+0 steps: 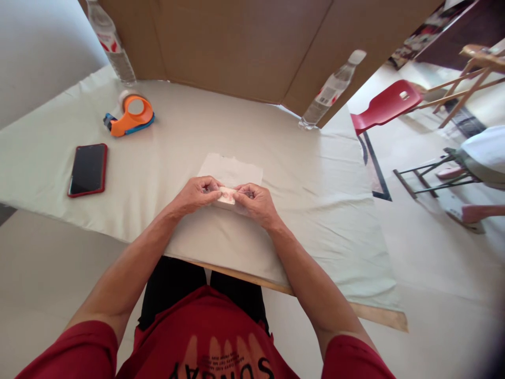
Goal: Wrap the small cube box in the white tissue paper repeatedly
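Observation:
A small whitish strip with faint pinkish marks (226, 195) is stretched between my two hands; I cannot tell what it is made of. My left hand (200, 191) pinches its left end between thumb and fingers. At the other end, the thumb and curled fingers of my right hand (254, 201) close on it. Beneath and just beyond my hands lies a white sheet, perhaps paper (232, 167), flat on the cloth. My hands cover its near part.
Pale cloth covers the table (181, 126). On the left are a phone (88, 169) and an orange tape dispenser (132, 116). A cardboard screen (236, 47) stands behind, with a left bottle (112, 47) and a right bottle (331, 92). A person's leg (487, 211) shows at right.

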The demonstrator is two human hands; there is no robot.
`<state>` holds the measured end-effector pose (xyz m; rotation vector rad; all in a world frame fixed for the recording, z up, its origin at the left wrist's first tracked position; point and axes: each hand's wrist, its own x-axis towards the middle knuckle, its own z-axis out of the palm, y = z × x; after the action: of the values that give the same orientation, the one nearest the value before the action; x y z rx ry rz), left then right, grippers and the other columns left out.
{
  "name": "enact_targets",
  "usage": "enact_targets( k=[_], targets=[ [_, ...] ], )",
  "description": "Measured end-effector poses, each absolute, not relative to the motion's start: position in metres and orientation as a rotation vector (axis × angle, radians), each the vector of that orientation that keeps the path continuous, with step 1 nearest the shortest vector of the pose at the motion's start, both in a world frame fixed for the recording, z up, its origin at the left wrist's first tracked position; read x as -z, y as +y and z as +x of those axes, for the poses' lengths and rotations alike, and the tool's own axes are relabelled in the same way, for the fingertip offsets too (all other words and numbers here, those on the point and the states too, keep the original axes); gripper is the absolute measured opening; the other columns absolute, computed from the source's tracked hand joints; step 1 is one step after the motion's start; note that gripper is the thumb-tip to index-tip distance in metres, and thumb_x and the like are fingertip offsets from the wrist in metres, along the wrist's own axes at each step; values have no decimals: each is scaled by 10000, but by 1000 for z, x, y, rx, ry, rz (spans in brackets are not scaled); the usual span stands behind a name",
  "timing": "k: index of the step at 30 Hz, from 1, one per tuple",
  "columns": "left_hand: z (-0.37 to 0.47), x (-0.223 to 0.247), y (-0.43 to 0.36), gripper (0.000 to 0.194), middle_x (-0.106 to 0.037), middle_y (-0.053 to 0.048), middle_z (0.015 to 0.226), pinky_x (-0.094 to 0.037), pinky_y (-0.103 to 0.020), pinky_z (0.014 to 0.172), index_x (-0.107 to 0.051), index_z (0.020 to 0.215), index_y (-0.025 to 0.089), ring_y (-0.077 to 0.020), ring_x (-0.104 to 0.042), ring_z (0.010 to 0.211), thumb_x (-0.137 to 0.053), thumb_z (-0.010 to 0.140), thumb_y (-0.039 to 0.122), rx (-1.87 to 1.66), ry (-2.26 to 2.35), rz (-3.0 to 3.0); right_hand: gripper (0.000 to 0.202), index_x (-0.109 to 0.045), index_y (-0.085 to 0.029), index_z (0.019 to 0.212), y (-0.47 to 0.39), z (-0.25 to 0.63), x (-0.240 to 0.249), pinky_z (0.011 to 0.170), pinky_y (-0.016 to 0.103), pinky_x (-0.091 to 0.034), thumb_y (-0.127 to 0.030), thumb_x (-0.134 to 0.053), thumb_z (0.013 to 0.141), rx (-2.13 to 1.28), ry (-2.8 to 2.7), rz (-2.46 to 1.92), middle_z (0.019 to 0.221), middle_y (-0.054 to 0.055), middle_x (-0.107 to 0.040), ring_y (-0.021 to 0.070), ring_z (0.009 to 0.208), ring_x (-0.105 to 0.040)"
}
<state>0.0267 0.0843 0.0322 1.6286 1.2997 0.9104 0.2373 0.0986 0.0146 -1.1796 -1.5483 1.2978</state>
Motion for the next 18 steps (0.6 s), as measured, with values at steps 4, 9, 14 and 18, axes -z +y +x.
enact_targets(
  k=[4,9,14,18],
  targets=[
    [28,-31,85,185,-766,-87,975,-451,-254,638,-606,647,165,-165,-645,776,-630,710,337,-930,1293,1595,252,-628,-188,679,99,237,-14,671,274,-475,-415,-738,703,-1305,-1531,-1186,905,51,-740,136,711,-603],
    [27,-31,85,183,-760,-81,952,-464,-258,675,-611,638,162,-165,-651,790,-638,706,331,-924,1269,1588,244,-626,-185,684,99,237,-13,651,271,-460,-402,-734,713,-1293,-1547,-1195,881,48,-734,131,689,-590],
    [28,-30,85,190,-757,-78,949,-447,-254,673,-611,632,160,-161,-634,786,-657,697,332,-939,1273,1544,180,-639,-203,757,101,243,-16,640,292,-456,-377,-677,788,-1023,-1678,-1272,726,5,-675,150,656,-567],
    [28,-30,85,200,-756,-80,949,-433,-250,670,-605,635,158,-159,-624,789,-668,694,339,-932,1271,1520,106,-673,-215,872,90,245,-32,858,377,-460,-297,-611,897,-322,-1861,-1168,957,61,-731,211,911,-640]
  ],
)
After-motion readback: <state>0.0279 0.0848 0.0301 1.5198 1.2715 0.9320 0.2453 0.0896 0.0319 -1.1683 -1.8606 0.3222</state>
